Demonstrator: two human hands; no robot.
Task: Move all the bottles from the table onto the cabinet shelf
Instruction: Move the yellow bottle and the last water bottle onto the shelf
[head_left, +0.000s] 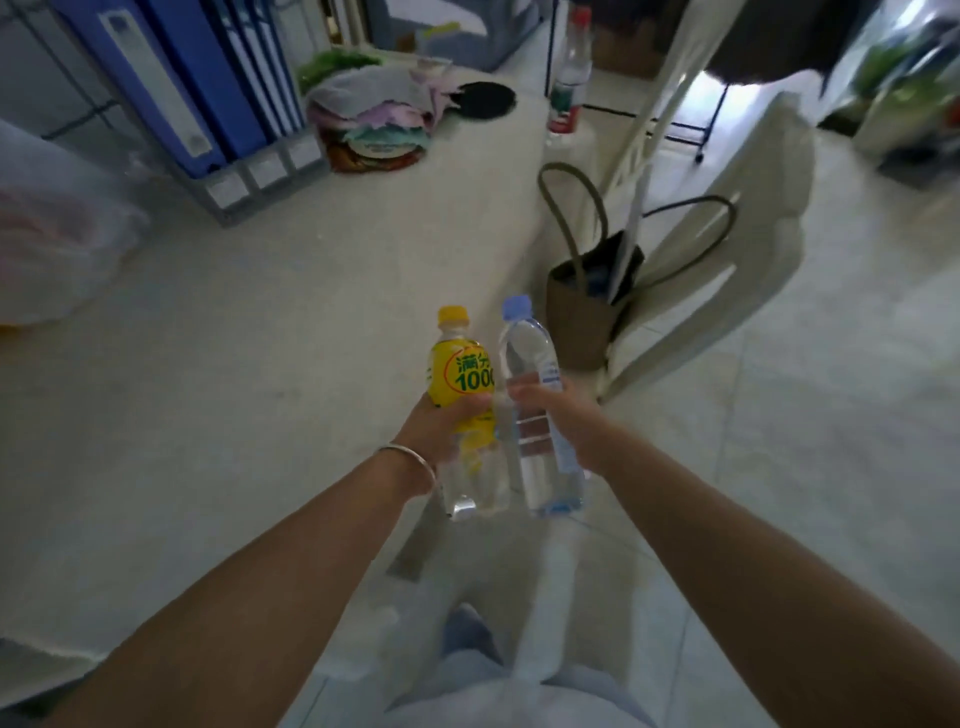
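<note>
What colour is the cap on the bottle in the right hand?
Light blue cap, seen in the head view, the only one.

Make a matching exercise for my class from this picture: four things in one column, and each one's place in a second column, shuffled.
Things:
1. yellow-capped bottle
2. blue-capped bottle
3. red-capped bottle
4. brown bag

Places:
A. at the table's far end
B. in the right hand
C. beside the table, by a white chair
D. in the left hand

Pairs: 1-D, 2-B, 3-A, 4-C
</note>
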